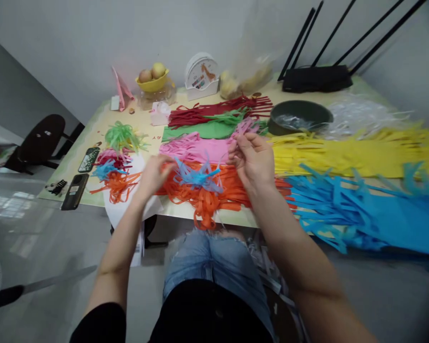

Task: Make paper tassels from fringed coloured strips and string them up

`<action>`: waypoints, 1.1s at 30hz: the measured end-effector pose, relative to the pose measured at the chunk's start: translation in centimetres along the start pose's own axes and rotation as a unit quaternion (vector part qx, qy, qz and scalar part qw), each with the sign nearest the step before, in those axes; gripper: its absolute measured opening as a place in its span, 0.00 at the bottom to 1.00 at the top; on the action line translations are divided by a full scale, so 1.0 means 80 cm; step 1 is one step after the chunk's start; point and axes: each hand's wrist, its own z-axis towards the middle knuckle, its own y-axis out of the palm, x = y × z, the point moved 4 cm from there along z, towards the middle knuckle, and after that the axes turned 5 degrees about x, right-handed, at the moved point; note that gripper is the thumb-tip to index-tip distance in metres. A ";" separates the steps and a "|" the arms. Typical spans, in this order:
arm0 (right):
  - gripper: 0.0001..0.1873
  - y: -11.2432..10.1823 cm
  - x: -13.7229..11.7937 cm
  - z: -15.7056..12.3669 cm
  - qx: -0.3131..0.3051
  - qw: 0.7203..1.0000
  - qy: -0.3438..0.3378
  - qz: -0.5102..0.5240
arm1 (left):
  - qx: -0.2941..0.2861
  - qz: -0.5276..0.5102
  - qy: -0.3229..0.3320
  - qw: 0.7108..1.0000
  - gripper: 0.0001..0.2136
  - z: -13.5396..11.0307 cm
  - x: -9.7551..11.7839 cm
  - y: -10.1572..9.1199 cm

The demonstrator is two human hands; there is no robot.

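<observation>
My left hand is held over the left end of the orange fringed paper, its fingers loosely curved and blurred, with nothing visible in them. My right hand pinches thumb and forefinger together at the strips on the right end of the pink fringed paper. Between my hands a light blue bunch of strips rests on the orange paper. Orange strips hang at the table's front edge. Behind lie green fringed paper and dark red fringed paper.
Yellow fringed paper and blue fringed paper spread to the right. A dark bowl and a router stand behind. On the left are a green tassel bunch, two phones and a white sheet.
</observation>
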 end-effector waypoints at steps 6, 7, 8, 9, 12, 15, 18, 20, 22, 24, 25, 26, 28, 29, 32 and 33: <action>0.25 -0.002 0.014 0.008 -0.014 0.999 0.019 -0.025 | -0.032 0.123 -0.143 0.981 0.15 0.017 -0.162 -0.024; 0.25 -0.001 0.015 0.008 -0.018 0.999 0.020 -0.029 | -0.043 0.129 -0.149 0.979 0.15 0.015 -0.175 -0.022; 0.26 0.000 0.016 0.008 -0.021 0.999 0.019 -0.032 | -0.053 0.132 -0.153 0.978 0.15 0.015 -0.184 -0.019; 0.26 0.001 0.017 0.008 -0.025 0.999 0.018 -0.035 | -0.061 0.130 -0.156 0.977 0.16 0.014 -0.192 -0.016; 0.26 0.002 0.017 0.010 -0.032 0.998 0.017 -0.045 | -0.060 0.106 -0.158 0.980 0.16 0.015 -0.204 -0.009; 0.27 0.002 0.015 0.010 -0.031 0.998 0.014 -0.050 | -0.024 0.052 -0.161 0.985 0.10 0.017 -0.211 -0.008; 0.26 0.001 0.012 0.008 -0.027 0.998 0.010 -0.056 | 0.051 -0.024 -0.184 0.981 0.04 0.026 -0.223 -0.023; 0.25 0.000 0.012 0.008 -0.029 0.997 0.004 -0.065 | 0.129 -0.081 -0.213 0.965 0.06 0.038 -0.236 -0.047; 0.24 -0.001 0.013 0.009 -0.035 0.997 -0.003 -0.075 | 0.227 -0.133 -0.250 0.932 0.07 0.052 -0.251 -0.081; 0.23 -0.001 0.015 0.013 -0.042 0.995 -0.014 -0.086 | 0.325 -0.166 -0.278 0.889 0.04 0.061 -0.258 -0.117; 0.23 0.000 0.016 0.015 -0.046 0.994 -0.022 -0.094 | 0.376 -0.181 -0.278 0.865 0.03 0.062 -0.253 -0.134; 0.22 0.001 0.016 0.017 -0.050 0.993 -0.032 -0.105 | 0.429 -0.204 -0.261 0.840 0.03 0.060 -0.242 -0.147; 0.20 0.007 0.015 0.016 -0.056 0.987 -0.053 -0.138 | 0.507 -0.278 -0.175 0.797 0.06 0.050 -0.197 -0.160; 0.19 0.011 0.012 0.014 -0.057 0.984 -0.063 -0.157 | 0.513 -0.329 -0.110 0.785 0.08 0.044 -0.164 -0.158; 0.13 0.029 -0.001 -0.005 -0.080 0.971 -0.092 -0.206 | 0.348 -0.401 -0.013 0.848 0.12 0.028 -0.047 -0.122; 0.12 0.037 -0.006 -0.014 -0.100 0.966 -0.104 -0.217 | 0.297 -0.419 -0.023 0.857 0.11 0.021 -0.014 -0.106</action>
